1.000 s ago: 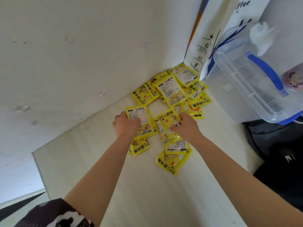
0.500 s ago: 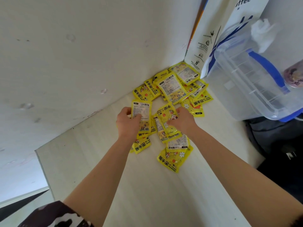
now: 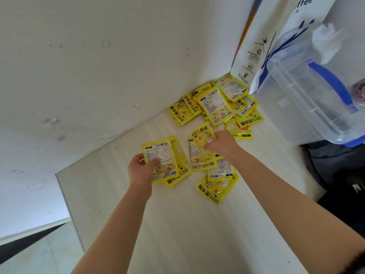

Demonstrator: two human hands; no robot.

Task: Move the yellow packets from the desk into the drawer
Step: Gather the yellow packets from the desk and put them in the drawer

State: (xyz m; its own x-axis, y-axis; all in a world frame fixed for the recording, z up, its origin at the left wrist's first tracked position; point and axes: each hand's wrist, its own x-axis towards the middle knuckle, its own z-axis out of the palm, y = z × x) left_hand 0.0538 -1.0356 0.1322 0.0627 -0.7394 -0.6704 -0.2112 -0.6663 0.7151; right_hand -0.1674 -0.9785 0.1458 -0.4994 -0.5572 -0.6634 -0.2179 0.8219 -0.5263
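Observation:
Several yellow hand-warmer packets lie on the pale desk (image 3: 177, 234), most heaped in the far corner (image 3: 215, 103). My left hand (image 3: 141, 170) grips a small stack of packets (image 3: 162, 159), thumb on the top one's white label. My right hand (image 3: 221, 144) holds another bunch of packets (image 3: 201, 149) just to the right. A few loose packets (image 3: 217, 186) lie below my right hand. No drawer is in view.
A white wall (image 3: 98, 76) runs along the desk's far-left side. A white and blue paper bag (image 3: 276, 46) stands in the corner. A clear plastic box with a blue handle (image 3: 316, 91) sits at the right, with dark items beyond the desk's right edge.
Both hands have pulled back toward me from the pile, each carrying its packets. The left stack has come away from the packets in the corner.

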